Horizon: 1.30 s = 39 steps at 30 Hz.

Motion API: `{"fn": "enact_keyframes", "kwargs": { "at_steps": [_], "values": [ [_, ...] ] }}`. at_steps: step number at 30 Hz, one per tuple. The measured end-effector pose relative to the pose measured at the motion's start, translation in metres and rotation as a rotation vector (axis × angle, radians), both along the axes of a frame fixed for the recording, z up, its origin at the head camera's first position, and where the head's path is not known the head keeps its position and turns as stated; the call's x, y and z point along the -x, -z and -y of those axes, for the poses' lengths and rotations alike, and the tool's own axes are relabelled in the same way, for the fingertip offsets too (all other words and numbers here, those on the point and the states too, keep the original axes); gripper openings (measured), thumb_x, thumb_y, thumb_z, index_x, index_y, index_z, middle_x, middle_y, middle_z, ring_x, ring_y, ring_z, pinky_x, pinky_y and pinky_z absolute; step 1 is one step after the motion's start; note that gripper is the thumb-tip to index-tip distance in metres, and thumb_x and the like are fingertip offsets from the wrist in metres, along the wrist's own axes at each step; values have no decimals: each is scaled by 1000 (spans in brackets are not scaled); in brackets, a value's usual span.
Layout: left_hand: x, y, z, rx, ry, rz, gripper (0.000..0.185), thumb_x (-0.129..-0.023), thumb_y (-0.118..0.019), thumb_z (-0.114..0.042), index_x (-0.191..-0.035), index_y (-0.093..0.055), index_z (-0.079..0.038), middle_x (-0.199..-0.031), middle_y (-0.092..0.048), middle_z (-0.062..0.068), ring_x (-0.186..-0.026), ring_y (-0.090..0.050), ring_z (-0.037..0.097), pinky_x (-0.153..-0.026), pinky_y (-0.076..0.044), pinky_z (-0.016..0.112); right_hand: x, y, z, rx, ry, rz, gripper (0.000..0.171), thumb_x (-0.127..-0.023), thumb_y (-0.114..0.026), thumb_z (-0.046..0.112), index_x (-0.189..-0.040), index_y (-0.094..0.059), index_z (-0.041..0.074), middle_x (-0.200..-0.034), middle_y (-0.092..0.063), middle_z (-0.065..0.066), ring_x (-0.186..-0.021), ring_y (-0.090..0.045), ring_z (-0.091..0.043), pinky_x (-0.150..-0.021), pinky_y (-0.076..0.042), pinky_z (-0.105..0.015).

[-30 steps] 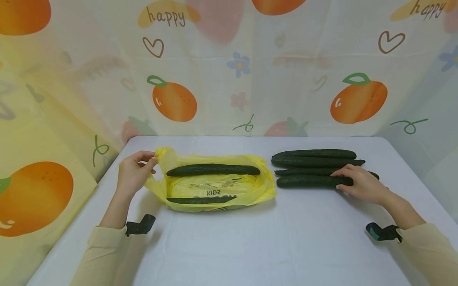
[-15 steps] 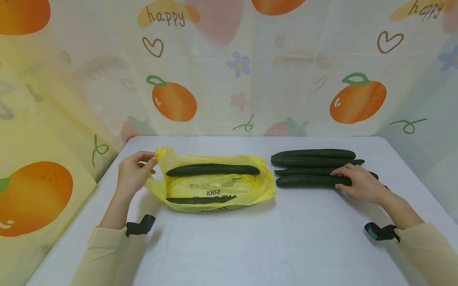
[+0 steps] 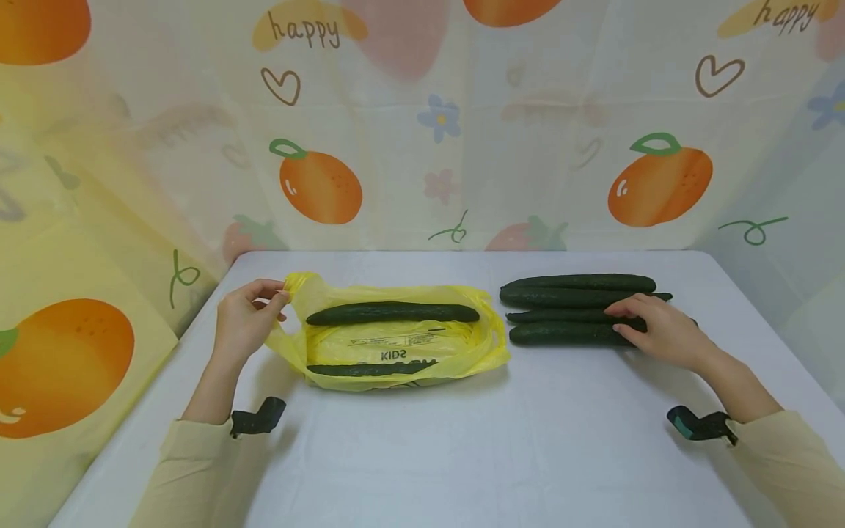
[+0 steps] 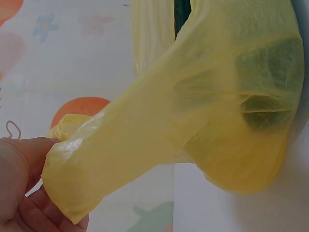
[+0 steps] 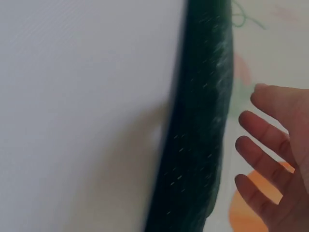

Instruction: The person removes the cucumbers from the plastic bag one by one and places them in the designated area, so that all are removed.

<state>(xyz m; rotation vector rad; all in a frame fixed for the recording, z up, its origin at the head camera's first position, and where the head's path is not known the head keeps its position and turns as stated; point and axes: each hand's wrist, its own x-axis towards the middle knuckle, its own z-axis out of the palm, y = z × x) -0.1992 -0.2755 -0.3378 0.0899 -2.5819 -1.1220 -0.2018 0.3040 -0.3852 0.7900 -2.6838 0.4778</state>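
Observation:
My left hand point(image 3: 264, 302) pinches the knotted handle of a yellow plastic bag point(image 3: 403, 350) that lies open on the white table point(image 3: 422, 455). In the left wrist view the left hand point(image 4: 21, 179) holds that bag point(image 4: 193, 121) pulled taut. One dark green cucumber point(image 3: 392, 313) lies along the bag's far side and another cucumber point(image 3: 363, 369) along its near side. Right of the bag lies a pile of several cucumbers point(image 3: 568, 301). My right hand point(image 3: 627, 314) hovers over the pile's right end. In the right wrist view its fingers point(image 5: 260, 154) are spread beside a cucumber point(image 5: 198, 135), holding nothing.
A curtain printed with oranges, hearts and flowers point(image 3: 422, 147) closes off the back and both sides of the table. Bare tabletop stretches in front of the bag and the pile. A black wrist camera mount point(image 3: 257, 418) sits on each forearm.
My right hand has come off the nearest cucumber and shifted slightly away from me, over the pile. The left hand and the bag have stayed put.

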Motion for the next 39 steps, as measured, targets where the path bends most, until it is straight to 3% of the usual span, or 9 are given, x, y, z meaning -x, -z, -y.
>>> {"fn": "enact_keyframes", "kwargs": {
  "at_steps": [10,18,29,36,39],
  "values": [
    [2,1,-1,5,3,-21,19,-89,-59,-19,-102,-67,-7,-91,-66,12,-52,-59,2,-43,-47,22,-2,-16,18,53,-28,-90,28,-74,-69,-3,-100,-64,5,-95,-64,-4,-83,-59,-18,-65,-50,-38],
    [2,2,0,10,13,-26,20,-89,-59,-19,-102,-67,-6,-92,-66,13,-52,-60,2,-42,-47,23,-2,-26,35,110,-52,-162,29,-72,-72,-2,-98,-65,8,-92,-66,0,-81,-59,-14,-68,-47,-24],
    [1,0,-2,4,19,-24,21,-89,-59,-20,-103,-66,-6,-92,-66,15,-53,-60,2,-43,-47,21,2,-36,63,170,-118,-200,30,-71,-73,-1,-99,-65,9,-94,-67,1,-83,-62,-11,-71,-45,-15],
    [1,-1,-3,-1,33,-36,21,-89,-60,-20,-103,-66,-5,-92,-66,16,-53,-60,3,-42,-46,21,7,-46,84,199,-163,-167,29,-75,-71,1,-101,-64,10,-95,-68,-1,-86,-63,-13,-72,-50,-29],
    [2,1,-3,2,27,-27,21,-89,-59,-19,-103,-66,-5,-92,-65,14,-53,-60,3,-43,-46,21,9,-50,93,214,-169,-141,28,-76,-71,3,-102,-64,11,-95,-68,0,-86,-62,-13,-72,-50,-28]
  ]
}}
